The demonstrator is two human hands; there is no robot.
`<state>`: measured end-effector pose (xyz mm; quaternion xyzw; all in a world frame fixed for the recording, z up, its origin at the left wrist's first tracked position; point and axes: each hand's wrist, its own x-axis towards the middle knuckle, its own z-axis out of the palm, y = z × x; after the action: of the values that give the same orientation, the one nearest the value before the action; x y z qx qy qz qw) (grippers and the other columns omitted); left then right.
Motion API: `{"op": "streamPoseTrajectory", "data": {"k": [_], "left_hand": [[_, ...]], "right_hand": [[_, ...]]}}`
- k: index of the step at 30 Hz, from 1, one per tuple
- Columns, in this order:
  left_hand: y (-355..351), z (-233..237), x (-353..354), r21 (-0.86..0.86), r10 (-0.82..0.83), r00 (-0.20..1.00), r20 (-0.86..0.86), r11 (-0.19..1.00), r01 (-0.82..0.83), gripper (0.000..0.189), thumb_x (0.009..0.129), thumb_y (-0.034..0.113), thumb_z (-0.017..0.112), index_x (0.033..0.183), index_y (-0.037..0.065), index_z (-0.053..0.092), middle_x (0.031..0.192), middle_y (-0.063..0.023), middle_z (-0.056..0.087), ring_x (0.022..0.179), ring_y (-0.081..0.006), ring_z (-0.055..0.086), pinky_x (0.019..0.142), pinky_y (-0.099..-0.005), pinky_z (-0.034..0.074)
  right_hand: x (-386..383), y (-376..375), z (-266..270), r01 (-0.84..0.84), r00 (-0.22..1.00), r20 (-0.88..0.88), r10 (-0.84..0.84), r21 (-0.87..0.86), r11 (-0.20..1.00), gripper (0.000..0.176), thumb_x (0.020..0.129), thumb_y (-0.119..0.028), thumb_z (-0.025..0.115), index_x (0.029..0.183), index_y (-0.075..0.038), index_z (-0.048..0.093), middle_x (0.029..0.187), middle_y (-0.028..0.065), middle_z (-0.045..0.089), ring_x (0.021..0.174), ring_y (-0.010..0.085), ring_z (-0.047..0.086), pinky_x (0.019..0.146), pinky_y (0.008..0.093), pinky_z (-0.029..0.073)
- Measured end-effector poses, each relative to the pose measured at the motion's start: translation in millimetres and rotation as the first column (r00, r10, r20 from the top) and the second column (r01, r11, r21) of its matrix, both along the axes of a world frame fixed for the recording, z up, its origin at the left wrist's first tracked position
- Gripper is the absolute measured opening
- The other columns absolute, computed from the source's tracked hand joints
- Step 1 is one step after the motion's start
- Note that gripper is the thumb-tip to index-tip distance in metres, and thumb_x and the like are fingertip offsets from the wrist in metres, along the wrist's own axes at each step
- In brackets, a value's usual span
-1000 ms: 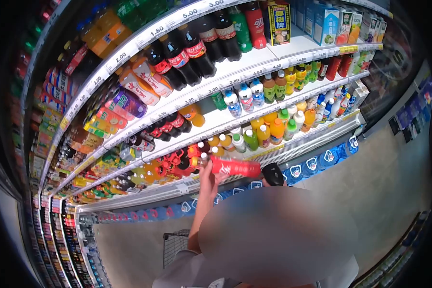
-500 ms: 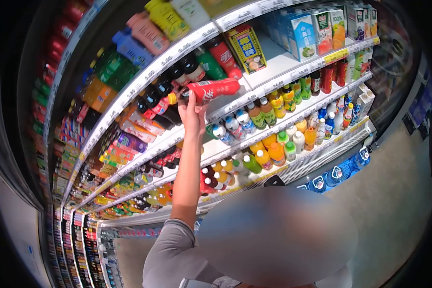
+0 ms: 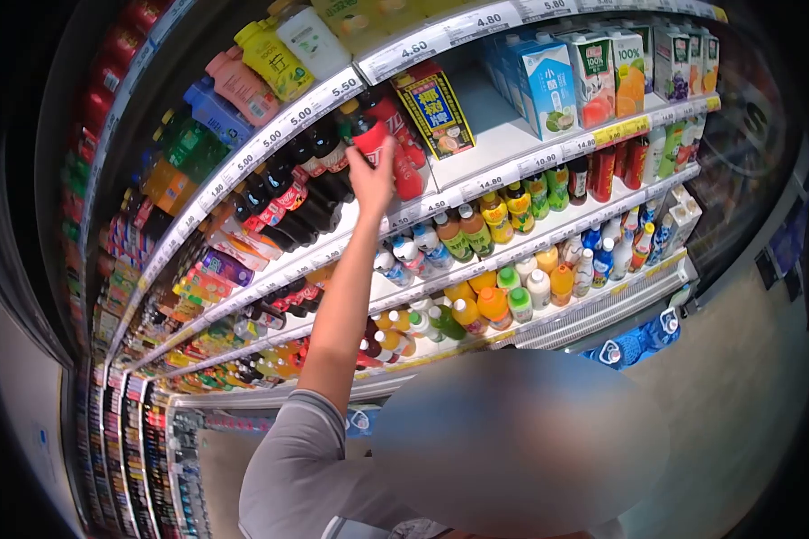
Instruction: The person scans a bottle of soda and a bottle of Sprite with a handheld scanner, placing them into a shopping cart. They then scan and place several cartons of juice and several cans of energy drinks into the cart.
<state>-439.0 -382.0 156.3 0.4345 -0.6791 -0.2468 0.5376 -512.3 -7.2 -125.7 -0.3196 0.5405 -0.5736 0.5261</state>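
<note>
My left hand [image 3: 373, 180] reaches up to the shelf and is closed around a red-labelled cola bottle [image 3: 368, 135]. The bottle leans with its orange cap towards the upper left, and my fingers hide part of its middle. Just behind it, to the right, another red bottle [image 3: 393, 115] stands on the same shelf. Dark cola bottles [image 3: 310, 162] with red labels are lined up to the left. A black and yellow carton [image 3: 434, 108] is on the right of the held bottle. My right hand is out of the picture.
Drink cartons [image 3: 548, 85] stand further right on this shelf. Below, the shelves hold juice bottles [image 3: 493, 305] in rows, behind price strips [image 3: 548, 160]. Blue-wrapped water packs [image 3: 634, 341] are on the floor. A blurred oval covers the lower middle.
The cola bottle has turned from lying sideways to a steeper lean and moved back into the row beside the other red bottle. My left hand has gone up with it.
</note>
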Motion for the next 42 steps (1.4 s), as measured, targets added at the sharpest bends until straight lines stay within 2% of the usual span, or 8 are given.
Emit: {"op": "streamPoseTrajectory", "data": {"k": [2, 4, 12, 24, 28, 34, 38, 42], "left_hand": [[-14, -47, 2, -0.351, 0.093, 0.990, 0.104, 0.935, -0.051, 0.064, 0.086, 0.047, 0.076, 0.121, 0.000, 0.051, 0.101, -0.0235, 0.071, 0.093, -0.0424, 0.070, 0.082, -0.0467, 0.054], [-14, -76, 7, -0.298, 0.122, 0.967, 0.224, 0.953, -0.051, 0.062, 0.084, 0.050, 0.076, 0.115, 0.001, 0.055, 0.098, -0.0238, 0.072, 0.091, -0.0438, 0.070, 0.079, -0.0479, 0.054], [-7, -72, -7, -0.249, 0.316, 0.891, 0.326, 0.938, -0.242, 0.066, 0.075, 0.061, 0.077, 0.102, 0.004, 0.059, 0.091, -0.0208, 0.073, 0.085, -0.0408, 0.070, 0.075, -0.0488, 0.054], [2, -77, 4, -0.298, 0.261, 0.832, 0.489, 0.947, -0.122, 0.084, 0.082, 0.058, 0.074, 0.134, -0.004, 0.050, 0.121, -0.0236, 0.063, 0.114, -0.0402, 0.058, 0.101, -0.0469, 0.042], [70, -128, 64, -0.533, 0.338, 0.843, 0.418, 0.843, -0.074, 0.071, 0.088, 0.033, 0.072, 0.139, -0.006, 0.043, 0.139, -0.0267, 0.049, 0.131, -0.0442, 0.044, 0.112, -0.0503, 0.033], [308, -328, 267, 0.004, 0.270, 0.656, 0.705, 0.923, -0.384, 0.061, 0.089, 0.021, 0.071, 0.140, -0.002, 0.045, 0.138, -0.0278, 0.048, 0.129, -0.0459, 0.047, 0.109, -0.0493, 0.039], [537, -407, 412, 0.276, 0.162, 0.363, 0.917, 0.398, -0.875, 0.057, 0.084, 0.022, 0.069, 0.133, -0.002, 0.050, 0.134, -0.0286, 0.051, 0.120, -0.0439, 0.053, 0.101, -0.0524, 0.044], [717, -416, 466, 0.222, 0.118, 0.204, 0.972, -0.159, -0.962, 0.060, 0.086, 0.024, 0.067, 0.136, -0.003, 0.047, 0.135, -0.0273, 0.051, 0.120, -0.0446, 0.053, 0.100, -0.0514, 0.046]], "right_hand": [[-6, 7, 2, -0.055, 0.998, -0.039, 0.055, 0.008, 0.998, 0.025, 0.090, -0.013, 0.076, 0.110, 0.000, 0.070, 0.101, 0.0073, 0.077, 0.084, 0.0098, 0.068, 0.074, 0.0253, 0.055], [-10, 11, 3, -0.013, 0.999, 0.034, 0.016, -0.097, 0.995, 0.026, 0.090, -0.012, 0.076, 0.112, 0.001, 0.069, 0.102, 0.0083, 0.077, 0.085, 0.0103, 0.068, 0.074, 0.0258, 0.055], [-18, 29, 18, 0.039, 0.984, 0.175, -0.040, 0.013, 0.999, 0.028, 0.092, -0.008, 0.073, 0.118, 0.001, 0.066, 0.100, 0.0111, 0.076, 0.076, 0.0113, 0.067, 0.070, 0.0268, 0.055], [1, 19, -5, -0.104, 0.994, -0.036, 0.106, 0.062, 0.993, 0.020, 0.091, -0.014, 0.074, 0.104, 0.001, 0.073, 0.096, 0.0077, 0.076, 0.077, 0.0122, 0.068, 0.070, 0.0286, 0.055], [9, 16, -30, -0.258, 0.961, 0.094, 0.259, -0.026, 0.966, 0.032, 0.091, -0.019, 0.075, 0.116, -0.001, 0.068, 0.100, 0.0075, 0.075, 0.081, 0.0130, 0.068, 0.072, 0.0292, 0.056], [41, 11, -33, -0.540, 0.833, 0.158, 0.531, 0.018, 0.842, 0.035, 0.096, -0.012, 0.068, 0.128, 0.000, 0.060, 0.103, 0.0096, 0.074, 0.080, 0.0127, 0.065, 0.075, 0.0282, 0.053], [66, 5, -41, -0.658, 0.740, 0.209, 0.640, 0.028, 0.752, 0.032, 0.094, -0.007, 0.070, 0.123, 0.003, 0.062, 0.102, 0.0117, 0.074, 0.083, 0.0140, 0.068, 0.074, 0.0290, 0.056], [97, -3, -38, -0.777, 0.621, 0.039, 0.783, 0.154, 0.610, 0.034, 0.094, -0.010, 0.071, 0.125, 0.002, 0.062, 0.102, 0.0126, 0.074, 0.080, 0.0139, 0.067, 0.076, 0.0292, 0.056]]}}
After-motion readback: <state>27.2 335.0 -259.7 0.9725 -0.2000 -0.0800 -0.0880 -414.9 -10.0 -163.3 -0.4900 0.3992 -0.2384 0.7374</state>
